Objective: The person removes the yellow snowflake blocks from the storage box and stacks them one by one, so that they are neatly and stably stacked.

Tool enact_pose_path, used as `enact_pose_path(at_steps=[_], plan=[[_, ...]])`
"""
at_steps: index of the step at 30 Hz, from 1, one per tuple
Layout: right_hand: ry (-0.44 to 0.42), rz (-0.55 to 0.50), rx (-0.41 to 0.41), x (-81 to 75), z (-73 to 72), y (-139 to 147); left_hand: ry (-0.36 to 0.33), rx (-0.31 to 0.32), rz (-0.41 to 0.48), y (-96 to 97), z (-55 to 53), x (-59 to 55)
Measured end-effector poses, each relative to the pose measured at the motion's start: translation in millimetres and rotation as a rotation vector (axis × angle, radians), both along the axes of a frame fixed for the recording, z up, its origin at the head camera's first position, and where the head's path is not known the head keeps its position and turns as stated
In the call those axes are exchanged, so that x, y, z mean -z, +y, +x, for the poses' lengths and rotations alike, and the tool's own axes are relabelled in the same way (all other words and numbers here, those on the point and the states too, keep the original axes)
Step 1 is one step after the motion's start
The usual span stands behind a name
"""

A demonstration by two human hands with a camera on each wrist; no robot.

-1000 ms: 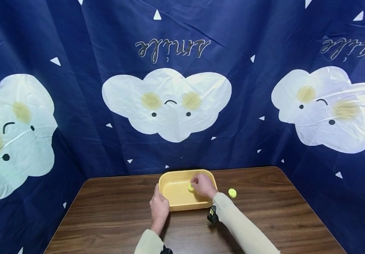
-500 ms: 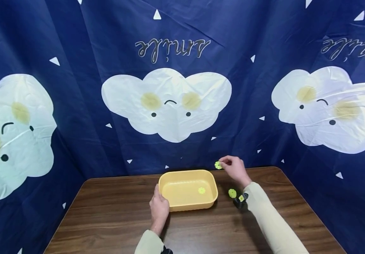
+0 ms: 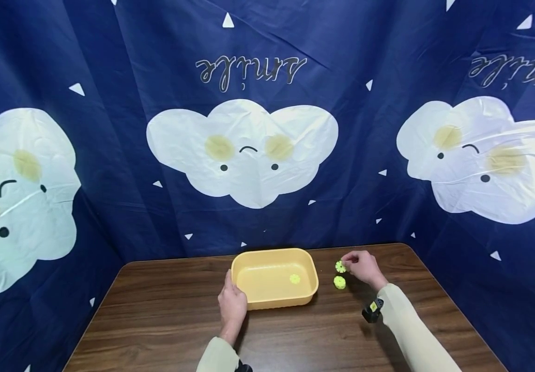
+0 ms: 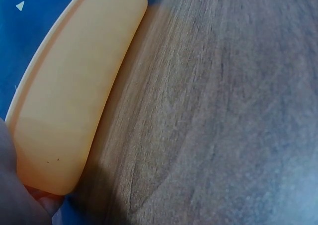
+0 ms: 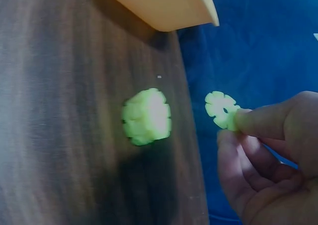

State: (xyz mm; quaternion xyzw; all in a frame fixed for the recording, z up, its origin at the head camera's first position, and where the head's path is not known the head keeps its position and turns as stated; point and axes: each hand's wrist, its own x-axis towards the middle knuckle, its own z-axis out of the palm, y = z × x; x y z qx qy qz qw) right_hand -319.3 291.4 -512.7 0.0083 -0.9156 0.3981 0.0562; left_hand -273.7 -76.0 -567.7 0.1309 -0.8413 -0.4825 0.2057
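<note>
In the head view my left hand [image 3: 232, 306] holds the near left corner of a yellow plastic bin [image 3: 274, 304], fingers along its left wall. The left wrist view shows only part of that hand beside the bin wall [image 4: 74, 86]. Just right of the bin, my right hand [image 3: 362, 266] pinches a yellow-green snowflake building disc [image 3: 340, 266] with a notched edge and centre hole. The right wrist view shows thumb and fingertips on the disc's edge [image 5: 218, 106]. Below it on the table sits a stack of similar discs [image 5: 146, 116]. Another disc [image 3: 294, 279] lies in the bin.
A brown wood-grain table [image 3: 165, 310] carries everything. A dark blue curtain [image 3: 123, 217] with clouds hangs behind and at both sides. Black camera mounts sit on both wrists, the right one [image 3: 372, 310] above the table.
My right hand has come out of the bin with a disc, rising first, then moving right and down beside the stack. One disc shows in the bin. My left hand stays put.
</note>
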Motion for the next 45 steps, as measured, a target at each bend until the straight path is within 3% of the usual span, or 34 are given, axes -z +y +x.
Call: enact_pose_path(at_steps=[4,14,24,28,37,45], plan=[[-0.069,-0.04,-0.008,7.0,4.9,-1.0,-0.023,0.013,0.015,0.2,0.4,-0.8],[-0.128,-0.028,-0.039,20.2,9.9,-4.7,-0.034,0.011,0.013,0.4,0.8,-0.8],[-0.039,0.088,-0.034,24.9,11.3,-3.2,-0.04,0.013,0.006,0.8,1.8,-1.6],[-0.007,0.087,-0.05,24.9,11.7,-2.6,-0.034,0.014,0.001,0.9,1.5,-1.8],[-0.084,0.09,-0.009,27.2,6.9,-4.0,-0.024,0.0,-0.011,1.5,1.2,-0.9],[-0.059,0.112,-0.011,29.7,6.8,-6.1,-0.03,0.003,0.003,0.6,1.2,-2.0]])
